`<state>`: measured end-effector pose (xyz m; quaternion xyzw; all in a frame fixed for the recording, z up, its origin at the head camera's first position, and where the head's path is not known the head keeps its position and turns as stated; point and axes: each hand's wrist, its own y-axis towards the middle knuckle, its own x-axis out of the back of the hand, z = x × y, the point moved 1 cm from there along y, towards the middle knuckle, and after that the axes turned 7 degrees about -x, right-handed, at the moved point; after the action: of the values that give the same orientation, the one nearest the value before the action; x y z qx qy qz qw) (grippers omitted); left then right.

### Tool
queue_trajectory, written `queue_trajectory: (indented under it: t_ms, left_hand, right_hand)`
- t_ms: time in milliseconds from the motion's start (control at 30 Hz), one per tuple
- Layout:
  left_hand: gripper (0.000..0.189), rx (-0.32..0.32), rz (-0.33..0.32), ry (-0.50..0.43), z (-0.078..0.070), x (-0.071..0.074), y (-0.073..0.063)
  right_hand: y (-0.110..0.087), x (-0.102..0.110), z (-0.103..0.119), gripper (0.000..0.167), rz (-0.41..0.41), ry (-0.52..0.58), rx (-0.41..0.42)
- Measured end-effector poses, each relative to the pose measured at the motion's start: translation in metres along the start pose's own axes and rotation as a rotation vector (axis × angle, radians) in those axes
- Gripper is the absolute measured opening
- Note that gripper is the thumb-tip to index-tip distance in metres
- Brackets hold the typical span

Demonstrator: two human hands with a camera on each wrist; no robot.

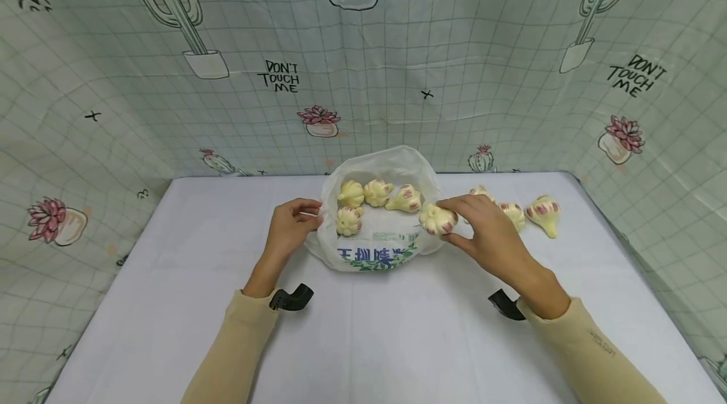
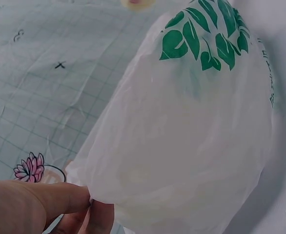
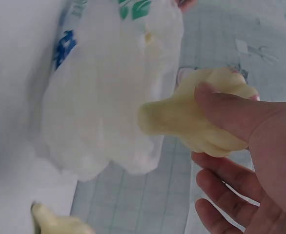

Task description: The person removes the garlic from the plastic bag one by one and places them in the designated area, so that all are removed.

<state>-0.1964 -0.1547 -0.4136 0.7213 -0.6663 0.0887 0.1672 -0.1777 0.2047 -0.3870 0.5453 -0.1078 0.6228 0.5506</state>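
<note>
A white plastic bag (image 1: 377, 227) with green leaf print and blue lettering lies open on the table, several garlic bulbs (image 1: 377, 192) inside it. My left hand (image 1: 289, 227) pinches the bag's left rim between thumb and fingers; the left wrist view shows the bag (image 2: 182, 136) stretched from that grip. At the bag's right rim, my right hand (image 1: 483, 227) holds a garlic bulb (image 1: 438, 219) between thumb and fingers. In the right wrist view this bulb (image 3: 209, 112) has its stem end toward the bag (image 3: 104, 107).
To the right of my right hand, several garlic bulbs (image 1: 543, 213) lie on the white tabletop (image 1: 170, 290), one partly hidden behind the hand. A patterned cloth (image 1: 363, 76) with cactus drawings hangs behind and at both sides of the table.
</note>
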Motion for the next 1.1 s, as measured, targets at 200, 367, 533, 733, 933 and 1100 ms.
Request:
queue_trajectory:
  t_ms: [200, 367, 533, 733, 933, 1100]
  left_hand:
    - [0.026, -0.002, -0.003, 0.012, 0.002, -0.001, -0.002]
    - [0.026, -0.01, -0.005, -0.004, 0.002, -0.001, -0.004]
    - [0.026, -0.013, -0.003, -0.01, 0.001, -0.001, -0.006]
    - [0.026, -0.005, -0.009, 0.0, 0.001, -0.002, -0.008]
    - [0.026, -0.006, -0.016, 0.014, 0.0, -0.003, -0.01]
    - [0.025, -0.011, -0.023, 0.02, 0.0, -0.004, -0.012]
  right_hand:
    - [-0.019, 0.008, -0.02, 0.06, -0.017, -0.051, -0.055]
    - [-0.031, 0.015, -0.036, 0.063, -0.039, -0.074, -0.077]
    - [-0.041, 0.022, -0.051, 0.061, -0.04, -0.099, -0.101]
    - [-0.052, 0.024, -0.065, 0.06, -0.022, -0.131, -0.132]
    - [-0.058, 0.02, -0.079, 0.059, -0.004, -0.142, -0.141]
    - [-0.061, 0.015, -0.086, 0.062, 0.007, -0.163, -0.118]
